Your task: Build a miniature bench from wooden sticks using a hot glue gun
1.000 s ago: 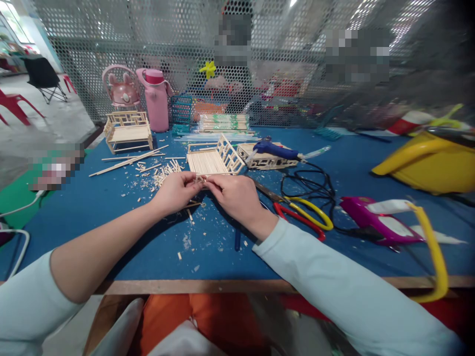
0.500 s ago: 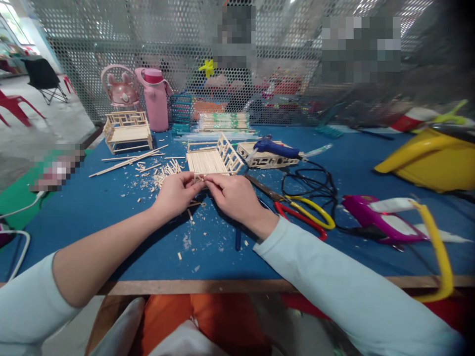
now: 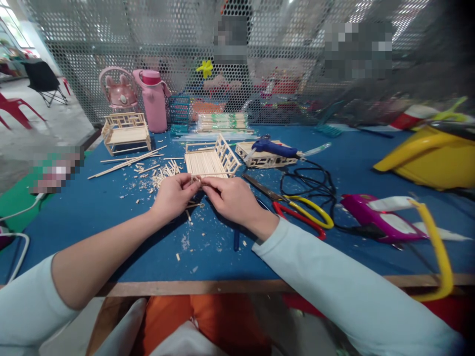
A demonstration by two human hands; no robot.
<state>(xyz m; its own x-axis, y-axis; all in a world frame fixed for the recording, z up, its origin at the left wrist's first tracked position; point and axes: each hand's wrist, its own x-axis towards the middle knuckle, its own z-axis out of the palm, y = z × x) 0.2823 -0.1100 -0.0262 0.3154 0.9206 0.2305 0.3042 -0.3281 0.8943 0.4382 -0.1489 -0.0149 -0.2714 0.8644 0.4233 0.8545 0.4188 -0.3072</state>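
Note:
My left hand (image 3: 174, 195) and my right hand (image 3: 232, 198) meet over the blue table, fingertips pinched close together. Between them are small pieces of thin wooden stick (image 3: 196, 180), partly hidden by the fingers. Just beyond stands a small stick-built frame (image 3: 206, 162) with a slatted base and a lattice side, its near edge close to my fingers. Left of it lies a pile of short cut sticks (image 3: 168, 170). A finished-looking miniature stick bench (image 3: 128, 134) stands farther back on the left.
Scissors (image 3: 297, 205) with red and yellow handles lie right of my hand. A blue glue gun (image 3: 274, 147) rests on another stick piece (image 3: 256, 159); its black cable (image 3: 309, 180) coils nearby. Farther right are a purple tool (image 3: 386, 220) and a yellow dustpan (image 3: 426, 158). A pink bottle (image 3: 155, 104) stands behind.
Both hands stay pinched together at nearly the same place, with only slight finger movement. The whole view has shifted a little.

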